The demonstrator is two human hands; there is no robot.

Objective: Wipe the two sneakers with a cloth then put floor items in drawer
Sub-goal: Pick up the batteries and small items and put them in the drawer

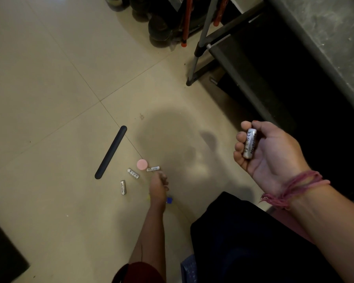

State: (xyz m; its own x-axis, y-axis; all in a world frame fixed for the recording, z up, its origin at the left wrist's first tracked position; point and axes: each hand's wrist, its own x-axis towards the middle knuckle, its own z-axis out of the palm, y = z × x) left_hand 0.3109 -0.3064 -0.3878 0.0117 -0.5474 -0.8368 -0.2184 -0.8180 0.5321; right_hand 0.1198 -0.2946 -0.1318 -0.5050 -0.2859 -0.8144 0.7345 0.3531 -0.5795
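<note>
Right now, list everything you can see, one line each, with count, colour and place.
Batteries on floor: three, silver with dark print, near the left hand.
Battery in hand: one, silver, in the right palm.
Pink disc: one, on the floor among the batteries.
Black bar: one, long, flat on the floor, left of the disc.
Blue item: one, small, partly hidden by the left wrist.
Shoes: dark, count unclear, by the top edge.
Folding frame: one, grey, at upper right.
Floor: beige tiles.
Left hand: reaching down towards a battery.
Right hand: palm up, red thread at the wrist.
</note>
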